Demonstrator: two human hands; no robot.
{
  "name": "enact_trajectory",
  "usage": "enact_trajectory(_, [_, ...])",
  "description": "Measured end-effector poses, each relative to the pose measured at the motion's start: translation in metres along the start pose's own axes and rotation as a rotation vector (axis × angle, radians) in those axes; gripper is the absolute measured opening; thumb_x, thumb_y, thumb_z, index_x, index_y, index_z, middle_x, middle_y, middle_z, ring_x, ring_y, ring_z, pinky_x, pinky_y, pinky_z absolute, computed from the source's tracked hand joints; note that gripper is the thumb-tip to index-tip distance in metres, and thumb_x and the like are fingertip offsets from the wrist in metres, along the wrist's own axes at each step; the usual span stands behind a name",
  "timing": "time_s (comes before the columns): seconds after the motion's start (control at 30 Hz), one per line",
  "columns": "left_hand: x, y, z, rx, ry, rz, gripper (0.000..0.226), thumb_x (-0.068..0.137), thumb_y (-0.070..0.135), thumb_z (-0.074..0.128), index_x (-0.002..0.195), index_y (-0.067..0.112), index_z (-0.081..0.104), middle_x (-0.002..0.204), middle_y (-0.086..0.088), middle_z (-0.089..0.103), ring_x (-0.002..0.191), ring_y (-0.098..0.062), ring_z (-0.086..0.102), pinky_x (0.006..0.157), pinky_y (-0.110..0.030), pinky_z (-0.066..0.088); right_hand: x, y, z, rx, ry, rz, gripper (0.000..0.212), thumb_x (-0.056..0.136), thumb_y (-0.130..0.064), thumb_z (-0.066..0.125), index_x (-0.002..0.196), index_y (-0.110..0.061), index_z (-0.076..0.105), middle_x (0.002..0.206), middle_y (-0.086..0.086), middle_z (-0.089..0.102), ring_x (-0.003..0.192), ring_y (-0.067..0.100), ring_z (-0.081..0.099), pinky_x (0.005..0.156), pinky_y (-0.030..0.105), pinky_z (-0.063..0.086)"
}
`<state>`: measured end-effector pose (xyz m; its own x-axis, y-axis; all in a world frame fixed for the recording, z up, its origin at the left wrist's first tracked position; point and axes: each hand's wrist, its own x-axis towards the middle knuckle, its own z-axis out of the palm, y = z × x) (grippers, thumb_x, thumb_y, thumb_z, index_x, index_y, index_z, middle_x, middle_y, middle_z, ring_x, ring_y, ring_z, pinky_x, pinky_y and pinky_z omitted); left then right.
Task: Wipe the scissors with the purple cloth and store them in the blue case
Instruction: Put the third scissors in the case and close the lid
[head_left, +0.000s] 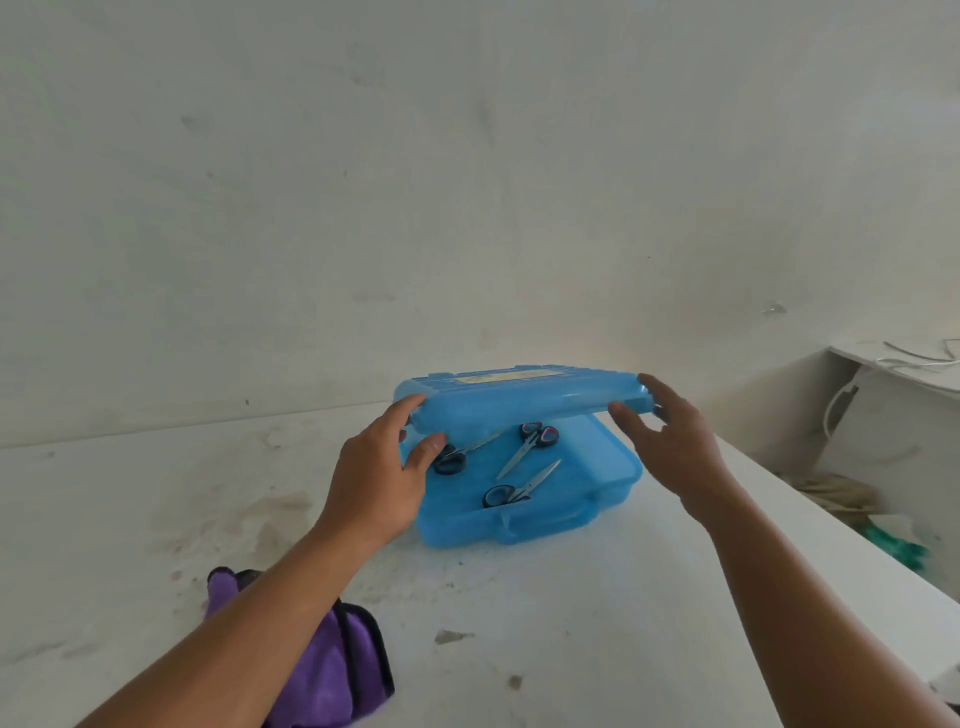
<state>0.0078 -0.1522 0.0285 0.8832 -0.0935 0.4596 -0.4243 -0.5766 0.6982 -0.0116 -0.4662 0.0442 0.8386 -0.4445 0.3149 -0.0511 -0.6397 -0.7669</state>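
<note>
Being held half raised over its base, the lid (519, 400) of the blue case (550, 519) is being gripped at both ends of its near edge. The left end is being clasped by the left hand (374, 478), with the fingers curled over the top and the thumb tucked beneath. The right end is being pinched by the right hand (675, 447), with the thumb set under the edge and the loosely spread fingers reaching over the corner. The case is being supported by a white table (571, 623), towards its far side. Three pairs of scissors (530, 441) are being kept inside the open base. The far-left pair (452, 460) is being partly hidden by the left thumb, the middle pair is being shown with red-and-black handles, and the near pair (511, 491) is being seen close to the front wall. The purple cloth (332, 670) is being seen crumpled at the near left of the table, well apart from the case and partly covered by the left forearm.
</note>
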Motion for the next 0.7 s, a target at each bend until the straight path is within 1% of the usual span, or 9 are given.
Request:
enact_trajectory(0.07, [-0.008,-0.004,0.003,0.027,0.001,0.021,0.053,0.093,0.037,0.063,0.143,0.024,0.048,0.135,-0.003,0.064,0.123,-0.021,0.061,0.094,-0.027,0.046,-0.008,0.013,0.001,0.000,0.001,-0.029,0.068,0.075,-0.059,0.069,0.138,-0.041,0.049,0.132,-0.005,0.062,0.123,0.016,0.057,0.106,0.042,0.047])
enact_trajectory(0.17, [-0.023,-0.010,0.010,0.080,-0.019,0.057,0.055,0.095,0.033,0.061,0.147,0.021,0.044,0.140,-0.004,0.060,0.125,-0.023,0.059,0.097,-0.030,0.047,-0.020,0.025,0.001,-0.028,0.018,-0.037,0.063,0.082,-0.042,0.076,0.139,-0.035,0.051,0.134,-0.005,0.061,0.122,0.015,0.057,0.106,0.037,0.046])
enact_trajectory(0.23, [-0.034,-0.017,0.016,0.094,-0.058,0.081,0.057,0.097,0.029,0.060,0.150,0.023,0.040,0.146,-0.004,0.055,0.128,-0.024,0.057,0.101,-0.034,0.049,-0.027,0.034,0.004,-0.055,0.000,-0.039,0.065,0.084,-0.037,0.076,0.142,-0.033,0.048,0.138,-0.003,0.058,0.123,0.018,0.056,0.106,0.038,0.046])
enact_trajectory(0.3, [-0.041,-0.024,0.021,0.100,-0.092,0.100,0.061,0.096,0.027,0.060,0.152,0.026,0.035,0.150,-0.003,0.051,0.132,-0.025,0.054,0.104,-0.039,0.050,-0.033,0.044,0.009,-0.082,-0.039,-0.067,0.068,0.085,-0.034,0.077,0.145,-0.032,0.045,0.141,-0.001,0.054,0.125,0.020,0.055,0.108,0.042,0.046])
enact_trajectory(0.37, [-0.046,-0.029,0.025,0.132,-0.109,0.110,0.070,0.092,0.027,0.066,0.153,0.027,0.031,0.152,-0.002,0.048,0.132,-0.024,0.053,0.106,-0.041,0.049,-0.036,0.052,0.013,-0.086,-0.059,-0.077,0.073,0.084,-0.030,0.078,0.147,-0.032,0.043,0.142,-0.001,0.051,0.126,0.020,0.054,0.109,0.044,0.046])
enact_trajectory(0.43, [-0.049,-0.031,0.029,0.196,-0.124,0.132,0.083,0.085,0.031,0.074,0.153,0.028,0.027,0.149,-0.003,0.049,0.126,-0.024,0.054,0.105,-0.040,0.049,-0.037,0.057,0.016,-0.094,-0.079,-0.080,0.080,0.081,-0.025,0.081,0.149,-0.032,0.040,0.139,0.000,0.048,0.123,0.020,0.054,0.109,0.044,0.046])
enact_trajectory(0.5, [-0.050,-0.031,0.034,0.258,-0.129,0.139,0.093,0.079,0.035,0.079,0.153,0.031,0.023,0.142,-0.006,0.050,0.120,-0.025,0.056,0.103,-0.041,0.051,-0.037,0.058,0.019,-0.130,-0.117,-0.081,0.089,0.078,-0.025,0.084,0.152,-0.032,0.034,0.136,0.002,0.044,0.122,0.021,0.052,0.109,0.043,0.046])
enact_trajectory(0.57, [-0.050,-0.030,0.037,0.308,-0.116,0.111,0.098,0.076,0.040,0.080,0.153,0.034,0.021,0.136,-0.009,0.050,0.117,-0.027,0.056,0.101,-0.041,0.051,-0.036,0.059,0.021,-0.158,-0.153,-0.081,0.096,0.075,-0.030,0.086,0.153,-0.034,0.030,0.135,0.004,0.040,0.121,0.022,0.050,0.108,0.043,0.047])
enact_trajectory(0.7, [-0.049,-0.030,0.047,0.376,-0.078,0.097,0.095,0.074,0.041,0.082,0.152,0.033,0.028,0.133,-0.014,0.048,0.115,-0.031,0.056,0.100,-0.043,0.052,-0.029,0.063,0.020,-0.155,-0.203,-0.081,0.099,0.073,-0.034,0.087,0.151,-0.041,0.027,0.132,-0.001,0.034,0.121,0.022,0.049,0.110,0.045,0.046])
